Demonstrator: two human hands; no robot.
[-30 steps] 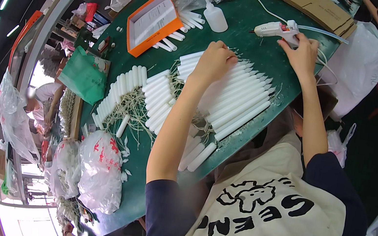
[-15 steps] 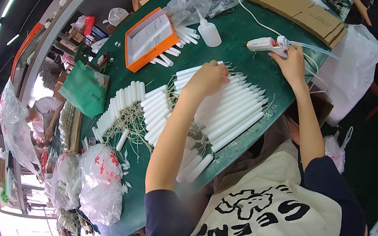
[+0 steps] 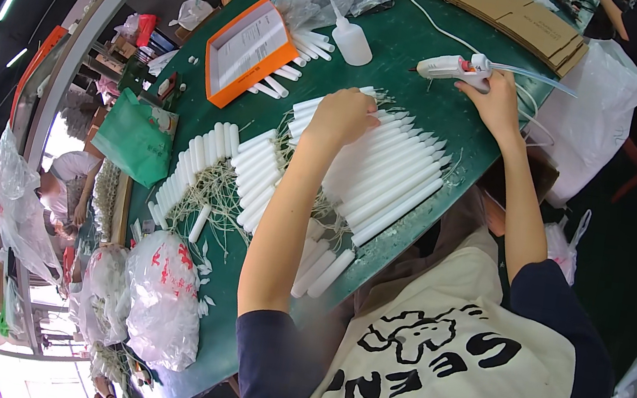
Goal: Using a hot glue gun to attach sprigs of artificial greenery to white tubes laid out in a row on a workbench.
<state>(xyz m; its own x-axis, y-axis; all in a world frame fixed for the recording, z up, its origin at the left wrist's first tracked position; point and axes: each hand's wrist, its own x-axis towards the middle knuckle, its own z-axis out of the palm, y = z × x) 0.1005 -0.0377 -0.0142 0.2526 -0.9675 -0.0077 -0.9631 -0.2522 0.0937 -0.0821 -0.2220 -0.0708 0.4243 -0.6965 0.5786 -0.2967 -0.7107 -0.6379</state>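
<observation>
My right hand [image 3: 493,103] is closed around a white hot glue gun [image 3: 446,67], its nozzle pointing left above the green table. A translucent glue stick [image 3: 534,76] runs out of its back end. My left hand [image 3: 344,116] is over the far end of a long row of white taper candles [image 3: 390,179]. Its fingers are curled together at the candle tops, and what they pinch is hidden. The row lies side by side, with pointed ends and wicks to the right. More white candles [image 3: 255,176] with tangled pale wicks [image 3: 211,194] lie left of my forearm.
Beyond the candles are an orange-rimmed box [image 3: 222,86], a white squeeze bottle [image 3: 352,43] and flattened cardboard [image 3: 497,15]. The white cord [image 3: 424,17] crosses the table's far part. A green bag [image 3: 134,141] and a clear plastic bag [image 3: 165,300] sit at the left.
The view has shifted slightly, so the table things appear a little farther left. My left hand stays over the candle tops, and the glue gun is still in my right hand.
</observation>
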